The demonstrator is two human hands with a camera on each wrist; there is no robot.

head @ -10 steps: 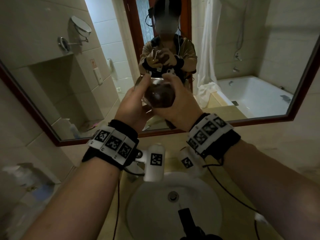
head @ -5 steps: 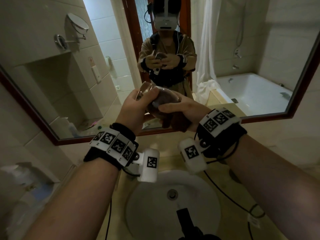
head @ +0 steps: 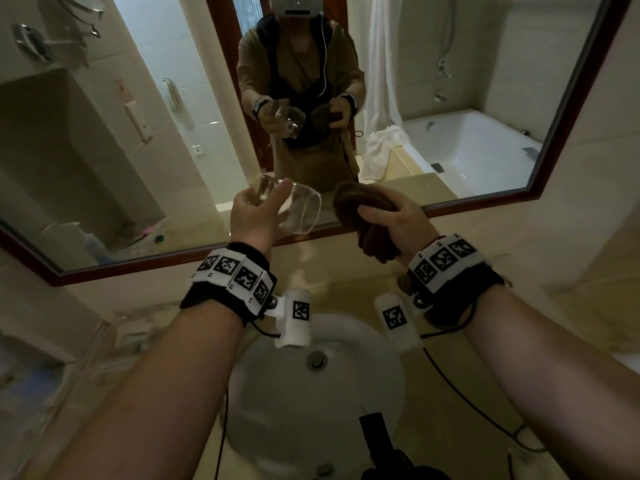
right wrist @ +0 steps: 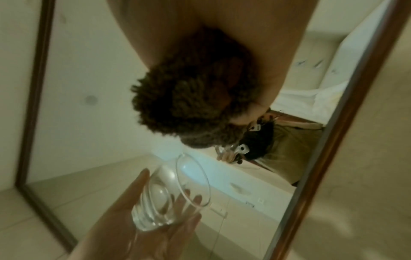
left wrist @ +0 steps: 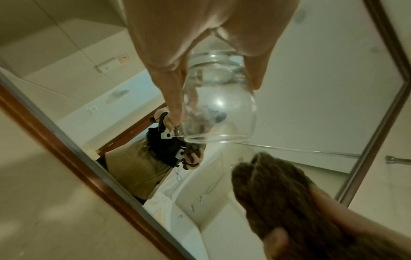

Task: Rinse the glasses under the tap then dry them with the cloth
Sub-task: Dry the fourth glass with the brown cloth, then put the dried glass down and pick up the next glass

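- Left hand (head: pixel 254 216) curls fingers and thumb round the clear glass (head: pixel 298 211), held on its side
- Right hand (head: pixel 398 223) clutches the bunched brown cloth (head: pixel 360 209), just beside the glass

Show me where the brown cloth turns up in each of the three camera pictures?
Head: brown cloth right of centre, bunched in the right hand.
Left wrist: lower right.
Right wrist: top centre.
Shared landmark: the glass, beside the cloth, apart from it.
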